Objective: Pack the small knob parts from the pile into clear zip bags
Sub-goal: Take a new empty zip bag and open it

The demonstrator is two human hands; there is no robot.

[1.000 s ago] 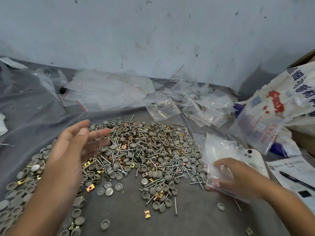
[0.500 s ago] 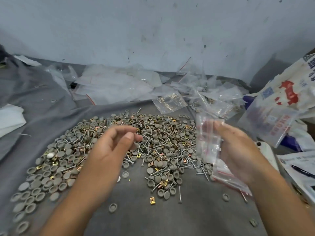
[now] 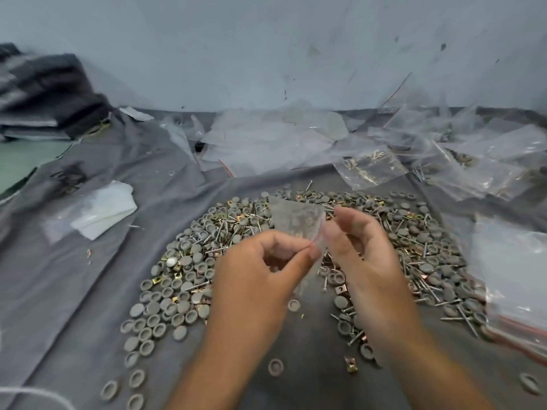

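A: What is changed from half a second ago?
B: The left hand point(image 3: 260, 273), then held over the middle of the pile with nothing in it, has been brought to the clear zip bag point(image 3: 297, 224), which was gripped by the right hand point(image 3: 359, 255) alone. The view has also been swung left, so a folded dark cloth point(image 3: 44, 93) is now seen at the far left, and the printed sack at the right is lost from sight.

A: How are the hands set?
B: The bag is pinched by both at its lower edge, where a thin red line is seen. The left thumb and forefinger are closed on it, the other fingers curled under. The right fingers are bent round the bag's right side. The bag is held upright above the pile, and nothing can be made out inside it.

A: And the parts?
B: The pile of grey knob parts point(image 3: 183, 291) is spread on the grey cloth point(image 3: 74, 276) beneath and around the hands, mixed with nails point(image 3: 220, 232) and brass clips point(image 3: 350, 364). A few loose knobs are scattered at the near edge. Empty bags point(image 3: 266, 137) are heaped at the far side against the wall point(image 3: 266, 48), more are stacked at the right point(image 3: 515, 276), and a white sheet point(image 3: 103, 208) lies to the left
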